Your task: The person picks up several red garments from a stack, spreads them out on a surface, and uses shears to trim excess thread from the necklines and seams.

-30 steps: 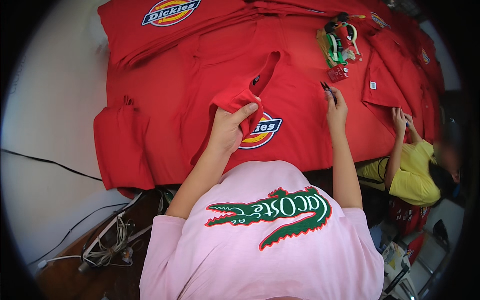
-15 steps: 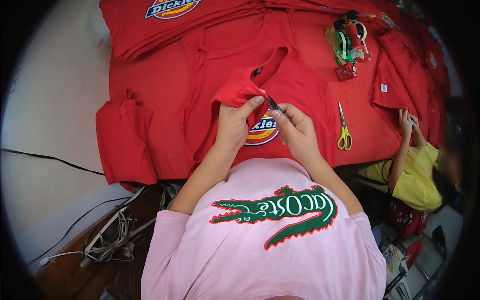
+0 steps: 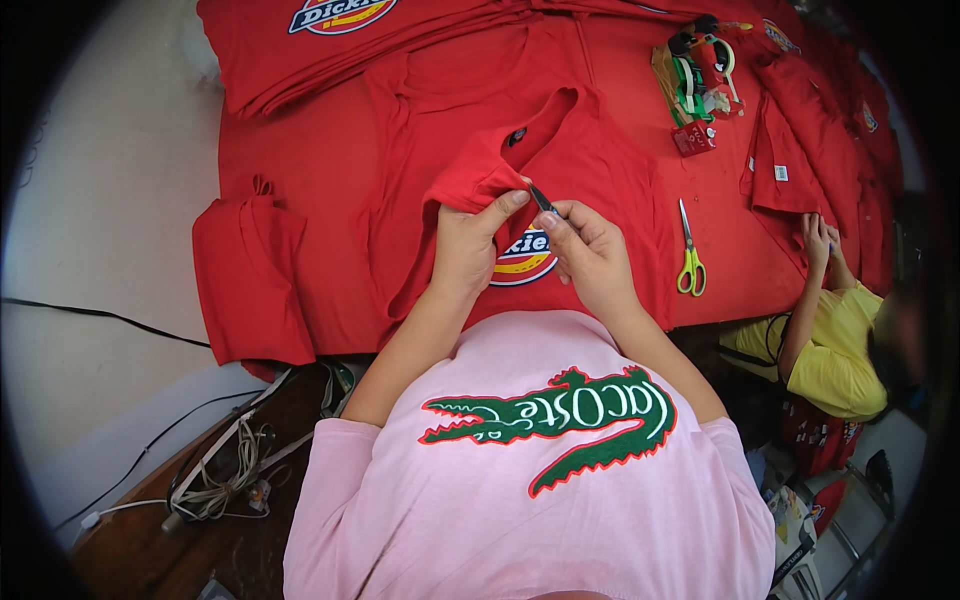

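Observation:
A red garment [image 3: 470, 172] with a round printed logo lies spread in front of me, its neckline or armhole edge lifted. My left hand [image 3: 468, 245] is closed on that edge, the thumb pressing the cloth from above. In my right hand [image 3: 597, 258] is a pair of small dark-bladed thread snips [image 3: 541, 199], pinched between thumb and fingers. The blade tips touch or nearly touch the cloth beside my left thumb; I cannot tell whether they cut anything. Right of my right hand, yellow-handled scissors [image 3: 690, 262] lie on the red table surface [image 3: 640, 90].
Folded red garments [image 3: 330, 60] are stacked at the far left, with a folded red bundle [image 3: 250, 280] nearer. A tray of tape and tools [image 3: 690, 80] and a small red box [image 3: 694, 138] stand far right. At right, another person's hands [image 3: 822, 240] handle red cloth. Cables [image 3: 225, 480] hang lower left.
My hands and the snips stay almost in place at the garment edge. At the right, the other person's red cloth and its white tag have shifted slightly.

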Tool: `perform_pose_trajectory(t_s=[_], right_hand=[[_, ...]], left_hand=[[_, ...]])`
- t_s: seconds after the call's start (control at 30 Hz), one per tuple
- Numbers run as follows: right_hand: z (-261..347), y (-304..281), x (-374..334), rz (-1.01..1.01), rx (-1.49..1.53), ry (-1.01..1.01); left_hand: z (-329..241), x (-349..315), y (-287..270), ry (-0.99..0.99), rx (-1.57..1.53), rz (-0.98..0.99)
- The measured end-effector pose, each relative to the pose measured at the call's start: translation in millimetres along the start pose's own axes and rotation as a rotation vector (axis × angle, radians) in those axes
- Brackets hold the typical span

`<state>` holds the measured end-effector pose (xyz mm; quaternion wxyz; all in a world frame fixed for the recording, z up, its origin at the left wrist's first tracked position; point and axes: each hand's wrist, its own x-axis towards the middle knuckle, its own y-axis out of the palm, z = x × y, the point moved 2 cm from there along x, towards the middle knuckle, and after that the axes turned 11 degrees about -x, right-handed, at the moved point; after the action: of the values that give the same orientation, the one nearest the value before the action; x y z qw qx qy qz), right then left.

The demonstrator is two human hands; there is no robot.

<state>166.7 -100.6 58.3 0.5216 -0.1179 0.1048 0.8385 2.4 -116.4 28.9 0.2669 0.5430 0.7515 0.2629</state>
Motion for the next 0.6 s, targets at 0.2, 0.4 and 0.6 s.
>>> perform_pose_trajectory(t_s=[0.2, 0.4, 0.6], right_hand=[[-4.3, -8.4, 4.0, -0.116, -0.023, -0.024], [-50.1, -177.4, 68.3, -0.640, -0.685, -0.105], [-101.8, -296.1, 58.9, -0.884, -1.423, 0.278]], left_hand=[[-2.8, -2.2, 4.6, 0.013, -0.025, -0.006], [-25.7, 11.6, -10.1, -0.063, -0.121, 0.001], [-85.5, 34.1, -31.4, -0.338, -0.064, 0.110]])
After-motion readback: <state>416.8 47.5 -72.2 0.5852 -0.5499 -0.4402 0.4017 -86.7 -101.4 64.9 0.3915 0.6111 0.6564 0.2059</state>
